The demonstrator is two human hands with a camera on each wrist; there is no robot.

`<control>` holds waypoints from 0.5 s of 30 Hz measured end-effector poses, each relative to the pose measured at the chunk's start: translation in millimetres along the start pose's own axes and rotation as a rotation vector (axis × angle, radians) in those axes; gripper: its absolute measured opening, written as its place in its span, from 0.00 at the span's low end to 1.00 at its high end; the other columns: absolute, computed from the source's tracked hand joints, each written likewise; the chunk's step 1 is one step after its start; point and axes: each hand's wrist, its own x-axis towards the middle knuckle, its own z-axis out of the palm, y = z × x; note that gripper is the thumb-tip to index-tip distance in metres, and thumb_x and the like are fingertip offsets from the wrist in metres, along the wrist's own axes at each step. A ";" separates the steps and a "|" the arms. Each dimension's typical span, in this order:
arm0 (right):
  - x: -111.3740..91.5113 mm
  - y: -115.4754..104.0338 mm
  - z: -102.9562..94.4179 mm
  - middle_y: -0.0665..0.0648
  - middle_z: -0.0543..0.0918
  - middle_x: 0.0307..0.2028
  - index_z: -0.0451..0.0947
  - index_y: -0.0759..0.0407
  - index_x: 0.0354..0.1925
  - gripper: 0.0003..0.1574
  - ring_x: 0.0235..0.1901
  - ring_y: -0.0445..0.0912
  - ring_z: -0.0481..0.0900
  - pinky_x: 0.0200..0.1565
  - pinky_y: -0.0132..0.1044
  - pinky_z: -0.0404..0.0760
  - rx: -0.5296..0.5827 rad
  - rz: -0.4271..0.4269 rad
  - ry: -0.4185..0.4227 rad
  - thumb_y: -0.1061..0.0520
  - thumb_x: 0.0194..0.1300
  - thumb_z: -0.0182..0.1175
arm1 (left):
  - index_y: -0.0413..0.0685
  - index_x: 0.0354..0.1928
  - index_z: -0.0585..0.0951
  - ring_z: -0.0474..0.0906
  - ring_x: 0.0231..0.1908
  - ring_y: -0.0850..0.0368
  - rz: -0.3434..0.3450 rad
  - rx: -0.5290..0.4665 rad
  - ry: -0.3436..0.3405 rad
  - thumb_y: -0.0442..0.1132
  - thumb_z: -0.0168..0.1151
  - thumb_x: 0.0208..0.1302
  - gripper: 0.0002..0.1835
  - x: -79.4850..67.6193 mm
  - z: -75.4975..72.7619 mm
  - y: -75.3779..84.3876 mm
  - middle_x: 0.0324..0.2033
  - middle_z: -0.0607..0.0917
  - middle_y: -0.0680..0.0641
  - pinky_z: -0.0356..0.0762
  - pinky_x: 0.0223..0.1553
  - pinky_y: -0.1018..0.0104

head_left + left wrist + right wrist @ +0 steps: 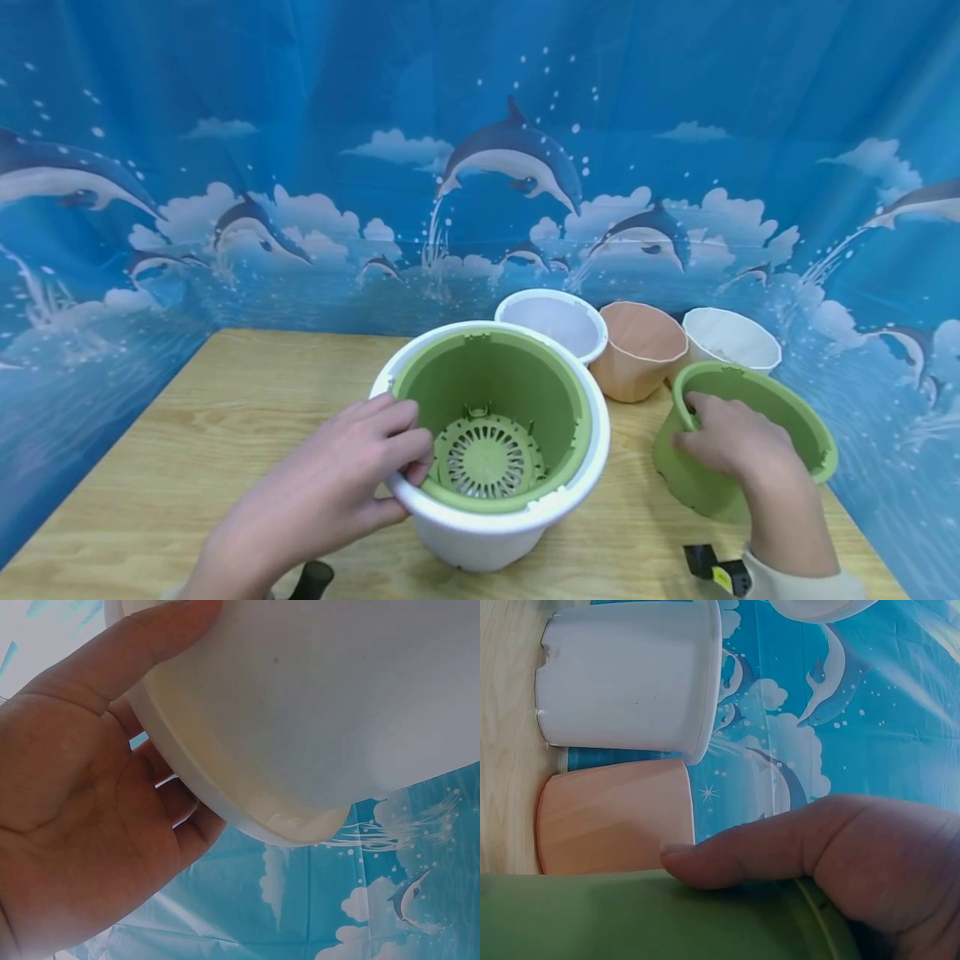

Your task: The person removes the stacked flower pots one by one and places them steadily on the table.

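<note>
My left hand (pixel 352 467) grips the left rim of a white flowerpot (pixel 480 542), thumb outside and fingers over the edge. Nested in that pot is a green inner pot (pixel 487 458) with a slotted base. In the left wrist view, the thumb presses the white pot's smooth outer wall (pixel 300 712). On the right, my right hand (pixel 738 442) pinches the near-left rim of another green pot (pixel 697 492), fingers inside it. The right wrist view has the thumb against this green pot's outer wall (pixel 615 919); the fingers inside are hidden there.
Behind them stand a white round pot (pixel 555 321), a terracotta-coloured faceted pot (pixel 633 375) and a white faceted pot (pixel 738 333). They are close together at the back of the wooden table (pixel 247 400). A blue dolphin-print curtain (pixel 360 108) hangs behind and beside the table.
</note>
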 end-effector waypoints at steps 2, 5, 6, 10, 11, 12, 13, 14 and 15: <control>0.4 0.3 0.1 0.67 0.78 0.48 0.59 0.66 0.71 0.49 0.43 0.61 0.77 0.35 0.59 0.76 0.002 -0.003 0.003 0.42 0.62 0.62 | 0.67 0.28 0.70 0.62 0.35 0.67 -0.001 0.000 -0.001 0.39 0.75 0.43 0.21 -0.3 -0.1 -0.1 0.31 0.64 0.66 0.67 0.37 0.70; 0.3 -0.2 -0.3 0.67 0.78 0.48 0.60 0.65 0.71 0.50 0.44 0.63 0.78 0.35 0.60 0.77 -0.003 -0.007 0.008 0.40 0.62 0.63 | 0.67 0.28 0.70 0.62 0.35 0.67 -0.005 -0.002 -0.004 0.39 0.75 0.44 0.21 -0.8 -0.4 0.1 0.31 0.64 0.66 0.67 0.37 0.70; -0.2 -0.6 -0.3 0.68 0.79 0.49 0.60 0.65 0.71 0.51 0.45 0.65 0.78 0.35 0.61 0.77 -0.008 -0.007 0.011 0.38 0.62 0.63 | 0.67 0.28 0.70 0.62 0.35 0.67 -0.005 -0.002 -0.005 0.39 0.75 0.44 0.21 -0.9 -0.4 0.2 0.31 0.64 0.66 0.67 0.37 0.70; -5.4 -2.9 -2.4 0.66 0.79 0.42 0.66 0.59 0.65 0.54 0.39 0.63 0.78 0.31 0.57 0.75 -0.023 0.010 0.038 0.22 0.58 0.58 | 0.66 0.29 0.71 0.62 0.35 0.67 -0.004 -0.002 -0.001 0.39 0.75 0.45 0.20 -1.0 -0.3 0.2 0.31 0.65 0.66 0.67 0.37 0.70; -7.7 -3.6 -3.4 0.67 0.80 0.43 0.67 0.58 0.64 0.56 0.38 0.64 0.78 0.30 0.56 0.75 -0.028 0.017 0.056 0.19 0.56 0.56 | 0.66 0.29 0.71 0.62 0.35 0.67 -0.001 -0.001 0.002 0.39 0.75 0.45 0.20 -0.8 -0.2 0.2 0.31 0.65 0.66 0.67 0.37 0.70; -10.8 -5.1 -4.4 0.68 0.80 0.43 0.68 0.57 0.63 0.57 0.37 0.63 0.78 0.29 0.55 0.74 -0.030 0.025 0.080 0.16 0.55 0.53 | 0.66 0.29 0.71 0.62 0.35 0.67 0.001 0.000 0.004 0.39 0.75 0.45 0.20 -0.7 -0.2 0.1 0.31 0.65 0.66 0.67 0.37 0.70; -14.4 -7.5 -5.6 0.66 0.80 0.43 0.69 0.56 0.62 0.57 0.36 0.61 0.78 0.27 0.53 0.73 -0.028 0.028 0.115 0.14 0.54 0.51 | 0.66 0.29 0.71 0.62 0.35 0.66 0.003 0.000 0.004 0.39 0.75 0.44 0.20 -0.6 -0.2 0.1 0.31 0.65 0.65 0.67 0.37 0.70; -18.5 -10.8 -6.4 0.65 0.81 0.41 0.70 0.55 0.60 0.56 0.34 0.58 0.77 0.26 0.50 0.72 -0.019 0.024 0.161 0.14 0.55 0.50 | 0.66 0.29 0.70 0.62 0.35 0.66 0.004 0.001 0.004 0.39 0.75 0.44 0.20 -0.4 -0.3 0.1 0.31 0.64 0.65 0.67 0.37 0.70; -23.3 -14.8 -7.2 0.64 0.82 0.43 0.71 0.54 0.61 0.55 0.34 0.58 0.78 0.25 0.49 0.72 -0.013 0.009 0.227 0.14 0.56 0.49 | 0.66 0.29 0.70 0.62 0.35 0.66 0.004 0.001 0.003 0.39 0.75 0.44 0.20 -0.3 -0.4 0.2 0.31 0.64 0.65 0.67 0.37 0.70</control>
